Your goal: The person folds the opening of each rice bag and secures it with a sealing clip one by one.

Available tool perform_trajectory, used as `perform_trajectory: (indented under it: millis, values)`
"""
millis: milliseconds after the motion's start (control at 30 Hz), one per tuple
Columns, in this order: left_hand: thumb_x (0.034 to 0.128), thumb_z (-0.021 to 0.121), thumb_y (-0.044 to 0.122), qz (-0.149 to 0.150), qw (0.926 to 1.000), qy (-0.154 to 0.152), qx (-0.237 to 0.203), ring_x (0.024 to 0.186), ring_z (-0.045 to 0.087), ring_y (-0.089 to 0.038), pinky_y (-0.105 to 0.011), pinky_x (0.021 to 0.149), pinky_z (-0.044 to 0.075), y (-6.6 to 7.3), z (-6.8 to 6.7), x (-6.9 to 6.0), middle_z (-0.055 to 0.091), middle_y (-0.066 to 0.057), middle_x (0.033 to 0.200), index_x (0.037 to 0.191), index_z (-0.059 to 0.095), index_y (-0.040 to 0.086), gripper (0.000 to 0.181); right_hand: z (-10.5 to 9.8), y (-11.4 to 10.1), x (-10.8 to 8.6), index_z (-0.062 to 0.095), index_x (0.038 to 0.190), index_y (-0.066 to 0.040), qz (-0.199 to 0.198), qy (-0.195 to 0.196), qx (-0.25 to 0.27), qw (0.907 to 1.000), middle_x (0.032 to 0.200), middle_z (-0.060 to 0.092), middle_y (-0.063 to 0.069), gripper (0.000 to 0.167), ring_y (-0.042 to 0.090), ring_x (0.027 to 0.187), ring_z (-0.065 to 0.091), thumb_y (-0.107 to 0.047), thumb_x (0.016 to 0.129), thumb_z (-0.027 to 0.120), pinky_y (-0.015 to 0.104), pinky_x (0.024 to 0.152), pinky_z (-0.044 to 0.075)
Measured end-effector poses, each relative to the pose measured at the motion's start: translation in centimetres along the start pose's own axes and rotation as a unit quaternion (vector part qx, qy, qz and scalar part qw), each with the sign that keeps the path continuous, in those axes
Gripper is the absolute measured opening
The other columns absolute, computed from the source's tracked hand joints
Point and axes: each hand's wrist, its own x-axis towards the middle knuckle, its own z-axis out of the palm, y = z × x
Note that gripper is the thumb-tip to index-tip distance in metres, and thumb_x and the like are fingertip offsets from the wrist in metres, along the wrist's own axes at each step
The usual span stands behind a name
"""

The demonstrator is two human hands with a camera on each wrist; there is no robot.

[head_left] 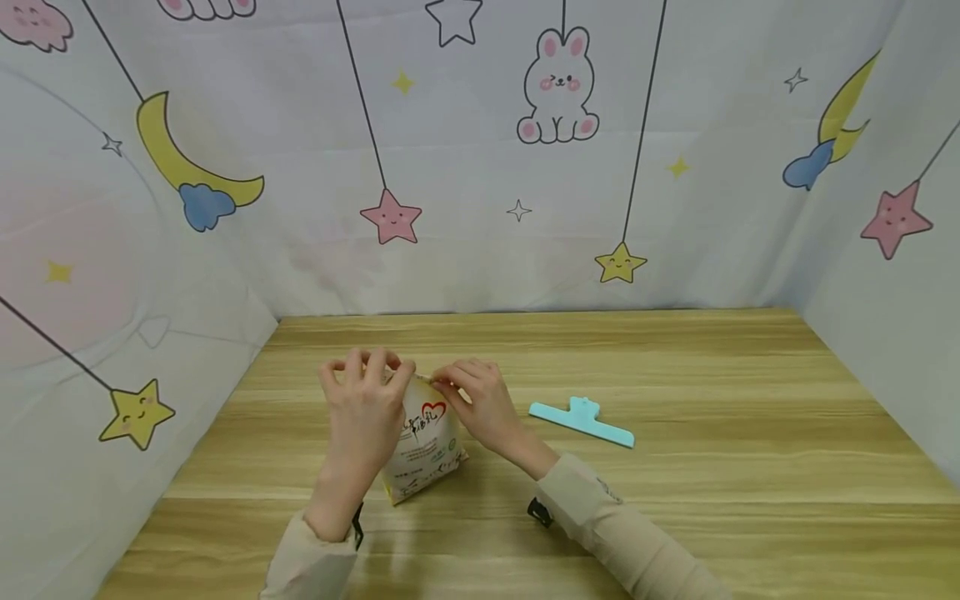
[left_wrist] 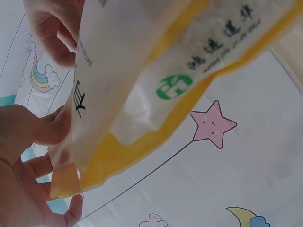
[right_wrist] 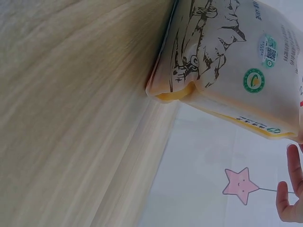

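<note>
A white printed food bag [head_left: 427,446] with a red heart, dark lettering and yellow edges stands upright on the table. My left hand [head_left: 366,408] pinches the top left of the bag. The top right corner is pinched between the thumb and fingers of my right hand [head_left: 480,404]. In the left wrist view, the bag [left_wrist: 137,113] shows a yellow-edged side fold between both hands. The right wrist view shows its lower front and side [right_wrist: 227,61], with only some fingers [right_wrist: 294,170] visible. To the right of my right hand lies a light blue sealing clip [head_left: 583,421].
The wood-grain table [head_left: 712,500] extends to the right and in front of the bag. A white curtain [head_left: 465,150] with cartoon stars, moons and a bunny encloses the back and both sides.
</note>
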Motion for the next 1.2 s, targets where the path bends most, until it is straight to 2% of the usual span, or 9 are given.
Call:
perform_trajectory:
  millis: [200,467,833,1033,1200]
  values:
    - [0.0617,0.062,-0.008,-0.007,0.9999,0.009,-0.012,0.078,0.049,-0.029,-0.047,0.072,0.032,-0.3,-0.1,0.0,0.057,-0.008,0.079,0.08,0.067,0.011,0.027,0.1,0.1,-0.1,0.066,0.088,-0.014,0.001,0.0,0.0,1.0,0.082,0.067,-0.003,0.008,0.008,0.072,0.056,-0.015,0.083,0.061,0.025,0.066,0.035]
    - [0.06,0.055,-0.013,-0.016,0.9991,0.022,-0.034,0.074,0.049,-0.028,-0.047,0.071,0.031,-0.4,0.0,0.0,0.056,-0.008,0.075,0.079,0.067,0.011,0.033,0.5,0.1,-0.4,0.065,0.092,-0.011,0.003,-0.004,0.008,1.0,0.084,0.065,-0.001,0.01,0.011,0.079,0.058,-0.009,0.085,0.057,0.026,0.069,0.039]
    - [0.0572,0.055,-0.015,-0.019,0.9987,0.015,-0.044,0.075,0.049,-0.028,-0.048,0.072,0.03,-0.4,-0.1,-0.1,0.056,-0.008,0.076,0.081,0.068,0.012,0.038,0.7,0.2,-0.5,0.064,0.095,-0.01,-0.034,0.01,-0.015,0.9993,0.079,0.057,0.0,0.014,0.013,0.073,0.051,-0.004,0.084,0.057,0.027,0.068,0.042]
    - [0.0581,0.058,-0.015,-0.016,0.9991,0.007,-0.039,0.075,0.05,-0.029,-0.049,0.074,0.03,-0.4,-0.3,-0.1,0.055,-0.008,0.077,0.08,0.068,0.013,0.037,0.8,0.3,-0.6,0.064,0.094,-0.012,-0.052,0.025,-0.039,0.9976,0.075,0.055,0.0,0.015,0.012,0.067,0.049,-0.004,0.082,0.06,0.024,0.062,0.04]
    - [0.0568,0.056,-0.015,-0.01,0.9991,0.005,-0.04,0.075,0.05,-0.028,-0.049,0.074,0.03,-0.4,-0.3,-0.1,0.054,-0.007,0.077,0.078,0.067,0.013,0.037,1.0,0.3,-0.7,0.067,0.092,-0.013,-0.067,0.043,-0.086,0.9931,0.074,0.058,-0.001,0.018,0.013,0.064,0.05,-0.002,0.08,0.061,0.023,0.059,0.04]
